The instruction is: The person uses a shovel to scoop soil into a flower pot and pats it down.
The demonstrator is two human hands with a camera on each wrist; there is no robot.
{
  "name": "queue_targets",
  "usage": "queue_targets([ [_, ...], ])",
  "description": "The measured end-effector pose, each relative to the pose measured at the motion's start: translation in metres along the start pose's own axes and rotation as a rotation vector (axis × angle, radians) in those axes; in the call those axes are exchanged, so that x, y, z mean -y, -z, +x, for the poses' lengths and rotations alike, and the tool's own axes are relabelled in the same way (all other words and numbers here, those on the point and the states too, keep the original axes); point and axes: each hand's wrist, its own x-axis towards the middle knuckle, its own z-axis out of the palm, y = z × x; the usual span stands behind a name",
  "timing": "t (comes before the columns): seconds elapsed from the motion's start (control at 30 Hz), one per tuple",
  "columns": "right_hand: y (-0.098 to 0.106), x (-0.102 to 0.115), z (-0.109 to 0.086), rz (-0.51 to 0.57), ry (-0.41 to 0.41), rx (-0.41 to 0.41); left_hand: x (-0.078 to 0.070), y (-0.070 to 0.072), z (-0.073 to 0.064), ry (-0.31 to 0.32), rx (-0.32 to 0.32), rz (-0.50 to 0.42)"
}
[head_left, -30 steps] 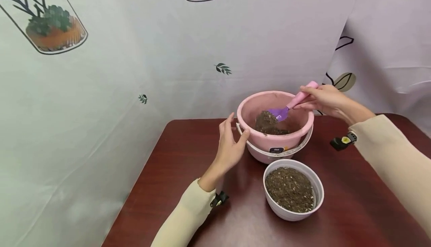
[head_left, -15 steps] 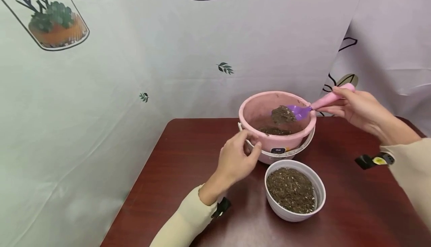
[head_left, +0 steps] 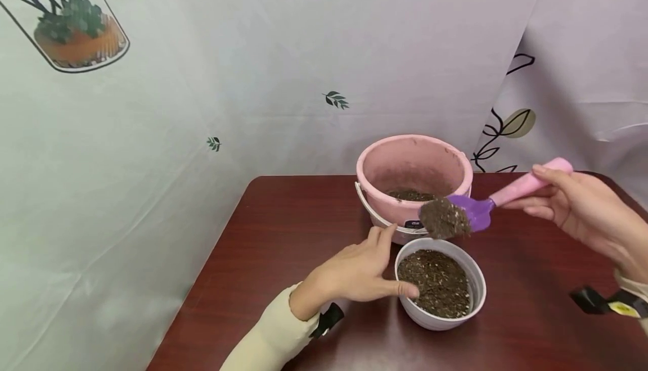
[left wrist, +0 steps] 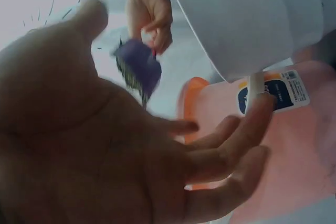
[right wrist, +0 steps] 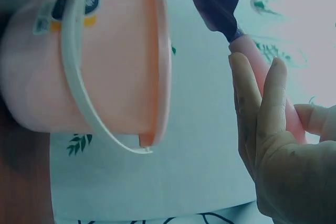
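My right hand [head_left: 582, 208] grips the pink handle of a small trowel [head_left: 478, 209] with a purple blade. Dark soil [head_left: 444, 219] is heaped on that blade, above the back rim of a white pot [head_left: 430, 321] full of soil. In the right wrist view, thumb and fingers lie along the trowel handle [right wrist: 252, 56]. My left hand [head_left: 361, 272] is spread at the pot's left side, thumb reaching over its rim and fingers near the bucket. Behind the pot stands a pink bucket [head_left: 377, 191] with some soil inside; its label [left wrist: 278, 95] shows in the left wrist view.
The bucket's white handle [right wrist: 79, 72] hangs down around its front. Everything stands on a dark red wooden table [head_left: 283, 213]. A pale cloth backdrop [head_left: 263, 67] with printed plants rises right behind the table's far edge.
My right hand has lifted the loaded trowel out of the bucket and brought it right and forward, over the pot's rim. My left hand has moved from the bucket's rim down to the pot.
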Motion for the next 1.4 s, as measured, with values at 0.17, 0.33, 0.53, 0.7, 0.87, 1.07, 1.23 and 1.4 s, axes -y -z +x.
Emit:
queue_targets([
  [0.17, -0.006, -0.018, -0.025, -0.178, -0.029, -0.151, 0.002, -0.003, 0.001, -0.046, 0.12, 0.085],
  [0.33, -0.021, -0.028, -0.034, -0.436, 0.001, -0.292, 0.004, -0.005, 0.004, -0.044, 0.165, 0.094],
  [0.53, -0.044, -0.021, -0.032, -0.839, 0.146, -0.356, 0.007, -0.007, 0.006, -0.071, 0.169, 0.076],
  [0.7, -0.052, -0.019, -0.031, -0.83, 0.324, -0.228, 0.008, -0.008, 0.007, -0.093, 0.17, 0.071],
  [0.87, -0.056, -0.018, -0.028, -0.674, 0.544, -0.047, 0.008, -0.008, 0.008, -0.098, 0.181, 0.067],
  [1.07, -0.051, -0.006, -0.025, -0.671, 0.59, 0.088, 0.01, -0.01, 0.01, -0.093, 0.182, 0.061],
  [1.23, -0.045, -0.002, -0.024, -0.678, 0.53, 0.062, 0.012, -0.01, 0.012, -0.106, 0.19, 0.058],
  [1.4, -0.045, -0.004, -0.023, -0.628, 0.499, -0.084, 0.013, -0.01, 0.014, -0.128, 0.207, 0.061],
])
